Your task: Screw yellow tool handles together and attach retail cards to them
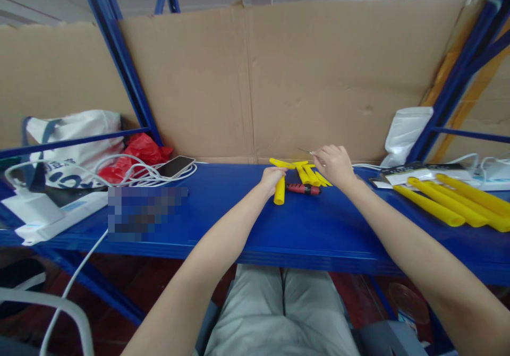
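Observation:
My left hand (271,179) is closed around a short yellow tube (279,194), whose near end points toward me over the blue shelf. A second yellow piece (282,163) shows just above that hand; whether the fingers touch it, I cannot tell. My right hand (333,163) pinches a thin, pointed metal strip (305,150) that sticks out to the left; its kind is too small to make out. Between the hands lie several short yellow tube pieces (303,174). Nearer to me, a red and black handled tool (303,188) rests on the shelf.
Longer yellow tubes (450,207) lie at the right, before flat packages and a white pouch (406,133). On the left are a power strip (67,218), white cables, a phone (176,167), a red plastic bag (139,157) and a cloth bag (79,146). Cardboard (279,79) stands behind.

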A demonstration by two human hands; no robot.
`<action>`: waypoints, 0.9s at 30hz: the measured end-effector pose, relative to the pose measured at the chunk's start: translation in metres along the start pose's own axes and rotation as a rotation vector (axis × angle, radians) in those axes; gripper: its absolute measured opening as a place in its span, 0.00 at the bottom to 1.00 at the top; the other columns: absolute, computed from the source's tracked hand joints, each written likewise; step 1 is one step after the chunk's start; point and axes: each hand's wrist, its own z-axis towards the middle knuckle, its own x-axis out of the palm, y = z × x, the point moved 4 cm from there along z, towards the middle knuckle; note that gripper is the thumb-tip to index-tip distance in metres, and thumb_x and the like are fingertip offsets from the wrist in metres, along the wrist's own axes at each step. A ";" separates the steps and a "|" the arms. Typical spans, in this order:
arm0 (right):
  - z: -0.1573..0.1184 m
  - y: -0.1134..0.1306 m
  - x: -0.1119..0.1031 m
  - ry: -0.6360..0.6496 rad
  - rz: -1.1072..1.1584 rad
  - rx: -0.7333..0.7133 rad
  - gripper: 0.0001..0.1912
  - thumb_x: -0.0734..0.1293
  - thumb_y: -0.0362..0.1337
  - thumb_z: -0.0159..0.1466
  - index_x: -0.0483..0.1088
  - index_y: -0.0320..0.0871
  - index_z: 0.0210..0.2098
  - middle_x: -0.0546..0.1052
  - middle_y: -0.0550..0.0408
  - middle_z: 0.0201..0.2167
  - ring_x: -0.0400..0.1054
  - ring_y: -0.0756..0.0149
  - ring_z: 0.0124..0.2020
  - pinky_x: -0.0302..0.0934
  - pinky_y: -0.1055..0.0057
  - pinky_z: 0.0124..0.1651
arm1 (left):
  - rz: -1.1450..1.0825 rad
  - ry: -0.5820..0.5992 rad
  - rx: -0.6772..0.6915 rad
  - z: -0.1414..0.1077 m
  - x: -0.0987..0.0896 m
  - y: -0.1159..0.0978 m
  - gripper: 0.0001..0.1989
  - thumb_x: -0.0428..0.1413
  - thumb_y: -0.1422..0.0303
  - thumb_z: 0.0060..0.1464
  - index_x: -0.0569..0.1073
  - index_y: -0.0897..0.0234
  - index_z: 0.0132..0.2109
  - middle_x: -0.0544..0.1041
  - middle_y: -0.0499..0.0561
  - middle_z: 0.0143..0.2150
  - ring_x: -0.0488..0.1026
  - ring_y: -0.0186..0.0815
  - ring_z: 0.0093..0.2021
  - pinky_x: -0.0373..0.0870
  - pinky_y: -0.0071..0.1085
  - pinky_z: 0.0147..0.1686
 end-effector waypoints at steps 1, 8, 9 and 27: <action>-0.001 0.002 0.001 0.016 0.015 -0.014 0.14 0.55 0.35 0.64 0.72 0.40 0.34 0.74 0.47 0.34 0.63 0.61 0.35 0.48 0.66 0.36 | -0.025 -0.007 -0.012 0.001 -0.001 0.000 0.09 0.54 0.85 0.40 0.71 0.68 0.20 0.72 0.52 0.22 0.70 0.34 0.27 0.65 0.31 0.35; 0.001 0.039 0.006 0.136 -0.008 -0.129 0.14 0.55 0.33 0.64 0.72 0.37 0.34 0.74 0.46 0.32 0.64 0.62 0.34 0.49 0.67 0.34 | -0.143 0.022 -0.060 0.003 -0.004 -0.002 0.12 0.56 0.65 0.50 0.72 0.69 0.23 0.68 0.50 0.19 0.63 0.29 0.20 0.60 0.28 0.26; 0.001 0.045 0.007 0.160 -0.026 -0.148 0.15 0.55 0.32 0.64 0.72 0.37 0.34 0.74 0.46 0.32 0.64 0.62 0.33 0.49 0.67 0.34 | -0.158 0.043 -0.062 0.002 -0.003 -0.002 0.13 0.56 0.64 0.50 0.72 0.69 0.23 0.68 0.50 0.19 0.63 0.29 0.20 0.60 0.28 0.26; -0.007 0.021 0.015 0.077 0.069 0.124 0.20 0.54 0.40 0.63 0.69 0.36 0.46 0.71 0.41 0.46 0.61 0.53 0.45 0.52 0.61 0.42 | -0.263 -0.017 -0.096 -0.015 0.001 -0.017 0.09 0.51 0.83 0.46 0.69 0.69 0.23 0.70 0.49 0.19 0.68 0.31 0.20 0.67 0.28 0.29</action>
